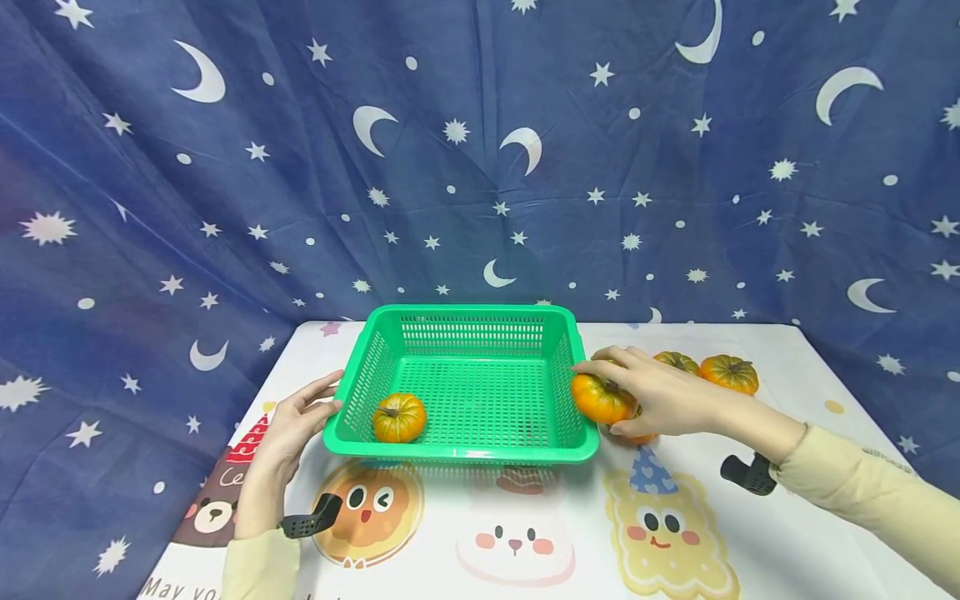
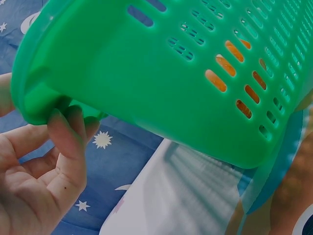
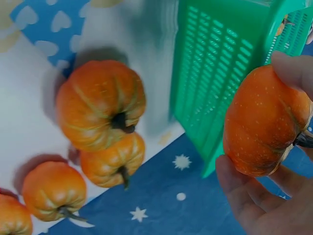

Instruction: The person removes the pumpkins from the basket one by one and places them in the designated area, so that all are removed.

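Note:
A small orange pumpkin [image 1: 598,400] is in my right hand [image 1: 660,393], held just outside the right wall of a green plastic basket [image 1: 465,454]. Fingers and thumb wrap its sides in the right wrist view, its dark stem facing the palm. My left hand [image 1: 288,429] is at the basket's left rim; the left wrist view shows its fingertips [image 2: 66,134] curled at the underside of that rim. Inside the basket, at the front left corner, lies one pumpkin [image 1: 399,418]. The holes in the basket wall show its orange skin in the left wrist view.
Several more pumpkins [image 3: 101,105] stand on the table right of the basket, partly behind my right hand in the head view. The white table cover [image 1: 420,575] carries cartoon prints. A blue curtain [image 1: 480,167] with moons and stars hangs behind the table.

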A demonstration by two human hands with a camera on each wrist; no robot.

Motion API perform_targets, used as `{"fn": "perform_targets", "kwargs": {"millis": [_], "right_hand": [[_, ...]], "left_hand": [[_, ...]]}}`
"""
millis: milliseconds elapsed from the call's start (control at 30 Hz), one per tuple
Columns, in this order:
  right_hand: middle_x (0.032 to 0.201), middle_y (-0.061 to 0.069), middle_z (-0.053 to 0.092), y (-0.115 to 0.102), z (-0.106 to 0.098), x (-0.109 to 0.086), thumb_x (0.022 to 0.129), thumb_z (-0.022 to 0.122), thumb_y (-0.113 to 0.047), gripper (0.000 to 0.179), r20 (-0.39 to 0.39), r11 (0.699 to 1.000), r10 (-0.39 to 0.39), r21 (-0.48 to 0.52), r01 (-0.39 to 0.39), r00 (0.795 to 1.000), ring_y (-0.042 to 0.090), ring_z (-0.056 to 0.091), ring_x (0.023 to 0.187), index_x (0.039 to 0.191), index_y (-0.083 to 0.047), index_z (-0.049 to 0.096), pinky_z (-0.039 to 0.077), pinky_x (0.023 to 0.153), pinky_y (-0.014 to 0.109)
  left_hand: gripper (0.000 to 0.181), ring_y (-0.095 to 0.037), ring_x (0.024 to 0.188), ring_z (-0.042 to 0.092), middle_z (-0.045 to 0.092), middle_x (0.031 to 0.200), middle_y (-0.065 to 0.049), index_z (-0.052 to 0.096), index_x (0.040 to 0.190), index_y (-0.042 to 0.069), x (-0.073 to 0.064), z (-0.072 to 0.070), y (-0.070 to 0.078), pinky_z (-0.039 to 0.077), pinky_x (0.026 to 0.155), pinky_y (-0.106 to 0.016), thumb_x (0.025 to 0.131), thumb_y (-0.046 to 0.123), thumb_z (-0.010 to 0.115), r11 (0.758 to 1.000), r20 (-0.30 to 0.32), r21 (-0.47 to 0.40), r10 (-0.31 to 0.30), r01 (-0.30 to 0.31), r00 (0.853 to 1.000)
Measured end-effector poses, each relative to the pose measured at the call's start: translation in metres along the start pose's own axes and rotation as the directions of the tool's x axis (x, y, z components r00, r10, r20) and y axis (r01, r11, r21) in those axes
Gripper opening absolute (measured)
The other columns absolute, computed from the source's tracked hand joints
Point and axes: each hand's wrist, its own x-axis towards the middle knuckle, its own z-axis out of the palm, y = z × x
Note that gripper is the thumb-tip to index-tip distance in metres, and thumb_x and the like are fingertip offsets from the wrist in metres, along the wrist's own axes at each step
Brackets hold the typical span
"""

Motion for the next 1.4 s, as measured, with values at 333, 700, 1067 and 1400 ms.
{"fn": "perform_targets", "kwargs": {"millis": [333,700,1067,1400], "right_hand": [[0.139,0.002,0.048,0.011,0.002,-0.022,0.068,0.082,-0.023,0.080,-0.028,0.998,0.066,-0.003,-0.066,0.997,0.029,0.050,0.119,0.140,-0.022,0.047,0.044,0.096,0.051],[0.130,0.009,0.052,0.032,0.015,-0.045,0.067,0.083,-0.024,0.081,-0.073,0.994,0.102,-0.034,-0.105,0.992,0.033,0.053,0.114,0.140,-0.020,0.048,0.050,0.088,0.053],[0.129,0.011,0.053,0.052,0.027,-0.061,0.065,0.086,-0.021,0.080,-0.134,0.989,0.144,-0.018,-0.148,0.980,0.037,0.054,0.115,0.137,-0.014,0.050,0.049,0.088,0.058],[0.128,0.014,0.054,0.064,0.033,-0.074,0.066,0.085,-0.020,0.080,-0.145,0.983,0.183,-0.005,-0.185,0.973,0.039,0.051,0.116,0.137,-0.014,0.050,0.045,0.090,0.062]], "left_hand": [[0.055,0.006,0.092,0.056,0.046,0.135,-0.012,0.040,0.147,0.014,0.000,-0.002,-0.001,0.047,0.081,-0.014,0.095,0.016,0.056,1.000,0.006,0.006,0.000,0.000,1.000],[0.055,0.006,0.092,0.056,0.048,0.132,-0.009,0.040,0.147,0.014,0.001,-0.002,-0.002,0.047,0.081,-0.014,0.095,0.017,0.056,1.000,0.008,0.005,0.000,0.000,1.000],[0.055,0.006,0.092,0.057,0.048,0.132,-0.010,0.040,0.147,0.014,0.001,-0.001,-0.001,0.048,0.081,-0.013,0.095,0.016,0.056,1.000,0.011,0.003,-0.003,0.003,1.000],[0.055,0.005,0.093,0.060,0.055,0.114,0.010,0.041,0.146,0.012,0.001,-0.001,-0.002,0.049,0.082,-0.014,0.094,0.017,0.057,1.000,0.021,-0.019,0.014,-0.014,1.000]]}}
